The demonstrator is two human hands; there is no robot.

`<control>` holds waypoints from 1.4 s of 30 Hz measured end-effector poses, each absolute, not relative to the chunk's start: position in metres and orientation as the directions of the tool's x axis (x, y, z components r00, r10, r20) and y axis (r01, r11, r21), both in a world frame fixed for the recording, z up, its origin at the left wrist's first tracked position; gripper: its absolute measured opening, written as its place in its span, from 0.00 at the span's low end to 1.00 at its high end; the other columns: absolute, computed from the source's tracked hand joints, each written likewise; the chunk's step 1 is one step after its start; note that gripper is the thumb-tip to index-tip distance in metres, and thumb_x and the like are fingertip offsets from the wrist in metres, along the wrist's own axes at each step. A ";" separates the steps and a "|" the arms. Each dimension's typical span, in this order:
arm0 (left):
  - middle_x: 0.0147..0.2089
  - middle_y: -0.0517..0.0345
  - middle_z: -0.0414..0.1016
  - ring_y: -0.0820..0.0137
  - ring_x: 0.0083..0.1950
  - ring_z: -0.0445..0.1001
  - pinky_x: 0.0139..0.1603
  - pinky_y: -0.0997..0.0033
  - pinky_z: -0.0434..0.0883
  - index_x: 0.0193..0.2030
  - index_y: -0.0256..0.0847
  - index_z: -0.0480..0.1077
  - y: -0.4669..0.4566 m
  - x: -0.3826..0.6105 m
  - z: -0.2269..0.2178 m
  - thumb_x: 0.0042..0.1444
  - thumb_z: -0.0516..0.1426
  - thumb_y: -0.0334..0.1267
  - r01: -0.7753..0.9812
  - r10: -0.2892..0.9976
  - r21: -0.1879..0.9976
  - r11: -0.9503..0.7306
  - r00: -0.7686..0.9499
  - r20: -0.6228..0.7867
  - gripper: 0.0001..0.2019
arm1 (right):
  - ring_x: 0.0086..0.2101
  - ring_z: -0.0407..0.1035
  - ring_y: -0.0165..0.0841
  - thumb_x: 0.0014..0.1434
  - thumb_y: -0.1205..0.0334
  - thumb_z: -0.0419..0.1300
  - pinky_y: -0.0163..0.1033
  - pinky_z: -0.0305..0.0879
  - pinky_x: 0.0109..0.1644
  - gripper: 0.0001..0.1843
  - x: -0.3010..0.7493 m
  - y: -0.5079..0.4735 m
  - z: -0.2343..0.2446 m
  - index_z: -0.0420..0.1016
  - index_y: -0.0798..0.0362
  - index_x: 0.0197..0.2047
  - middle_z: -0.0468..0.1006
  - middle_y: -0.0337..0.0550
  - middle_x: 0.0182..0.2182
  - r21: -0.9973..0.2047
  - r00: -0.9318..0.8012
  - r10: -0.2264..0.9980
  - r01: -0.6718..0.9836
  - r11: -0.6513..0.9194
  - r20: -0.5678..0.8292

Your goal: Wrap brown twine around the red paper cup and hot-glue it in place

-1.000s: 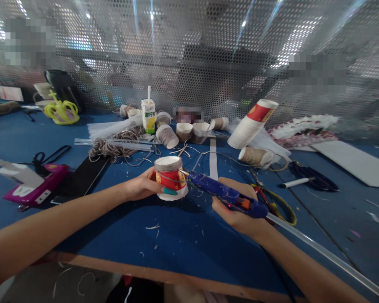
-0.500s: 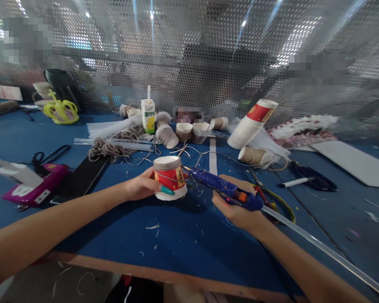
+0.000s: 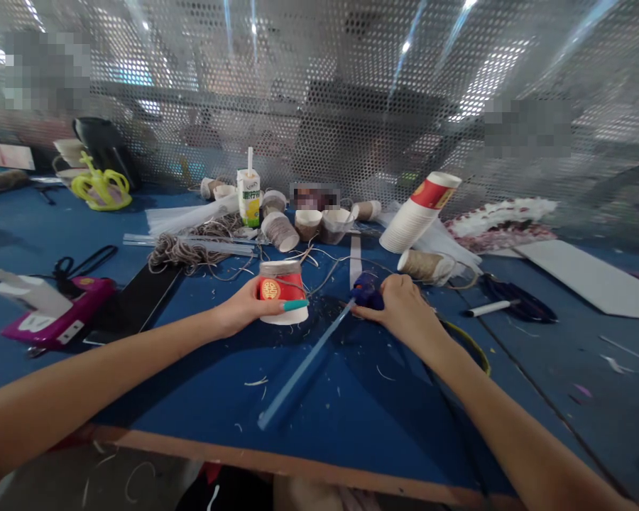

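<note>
A red and white paper cup point(image 3: 292, 279), with grey-brown cord wound round its upper part, is gripped by my left hand point(image 3: 250, 304), the thumb lying across its front. From the cup a loose strand of cord point(image 3: 327, 275) trails off to the right. My right hand point(image 3: 405, 301) is closed round a blue hot glue gun point(image 3: 366, 289), which points away from me. Out of its back end a long clear glue stick point(image 3: 309, 365) slants down toward the table's front edge. The gun's nozzle is hidden.
Behind the hands lie several cord-wrapped cups point(image 3: 281, 231), a tangle of cord point(image 3: 181, 253), a drink carton point(image 3: 248, 199) and a leaning stack of paper cups point(image 3: 412, 221). A purple power strip point(image 3: 69, 312) sits at left. A white marker point(image 3: 490, 308) rests at right.
The glue gun has moved away from the cup and swung round, so its glue stick now points toward the front left. The cup has turned in my left hand, showing a gold emblem.
</note>
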State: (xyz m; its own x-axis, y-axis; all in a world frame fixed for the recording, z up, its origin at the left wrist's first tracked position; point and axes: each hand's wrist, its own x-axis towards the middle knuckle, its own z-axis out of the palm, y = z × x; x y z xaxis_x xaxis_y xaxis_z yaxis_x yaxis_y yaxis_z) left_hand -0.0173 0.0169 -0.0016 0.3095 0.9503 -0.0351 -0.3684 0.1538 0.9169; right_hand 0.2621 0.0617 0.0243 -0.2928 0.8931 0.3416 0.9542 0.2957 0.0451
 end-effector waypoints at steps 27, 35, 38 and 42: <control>0.42 0.55 0.75 0.65 0.44 0.74 0.51 0.57 0.68 0.45 0.37 0.67 0.013 -0.012 0.010 0.30 0.72 0.34 -0.258 0.929 0.957 0.134 0.370 -0.030 0.32 | 0.23 0.66 0.30 0.47 0.78 0.47 0.35 0.64 0.27 0.17 0.207 -0.015 0.038 0.59 0.49 0.37 0.68 0.34 0.24 -0.769 -0.726 0.666 0.324 0.552 0.171; 0.41 0.54 0.77 0.65 0.42 0.74 0.51 0.58 0.67 0.46 0.37 0.69 0.014 -0.014 0.009 0.28 0.72 0.36 -0.273 0.920 0.949 0.157 0.389 -0.040 0.34 | 0.23 0.65 0.27 0.42 0.79 0.47 0.35 0.68 0.29 0.19 0.207 -0.016 0.039 0.57 0.48 0.36 0.65 0.31 0.24 -0.927 -0.672 0.731 0.189 0.323 0.118; 0.40 0.54 0.77 0.66 0.41 0.74 0.50 0.60 0.68 0.46 0.37 0.69 0.014 -0.014 0.009 0.28 0.72 0.36 -0.280 0.917 0.947 0.155 0.397 -0.033 0.33 | 0.23 0.66 0.26 0.40 0.80 0.47 0.35 0.69 0.30 0.20 0.207 -0.015 0.037 0.58 0.48 0.35 0.65 0.31 0.26 -0.955 -0.659 0.746 0.148 0.257 0.099; 0.41 0.53 0.77 0.66 0.41 0.74 0.49 0.60 0.68 0.46 0.36 0.69 0.016 -0.015 0.007 0.29 0.72 0.37 -0.269 0.912 0.953 0.141 0.410 -0.019 0.33 | 0.23 0.66 0.25 0.40 0.80 0.48 0.34 0.70 0.30 0.21 0.209 -0.011 0.035 0.60 0.49 0.35 0.66 0.31 0.26 -0.975 -0.656 0.745 0.060 0.212 0.122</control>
State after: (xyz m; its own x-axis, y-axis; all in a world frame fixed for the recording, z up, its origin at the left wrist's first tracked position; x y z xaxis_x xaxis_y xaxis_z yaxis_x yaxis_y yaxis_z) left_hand -0.0149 0.0157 0.0069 0.4104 0.9117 -0.0187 -0.2695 0.1408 0.9526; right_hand 0.2087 -0.0107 0.0350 -0.6556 0.7452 0.1216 0.0598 0.2118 -0.9755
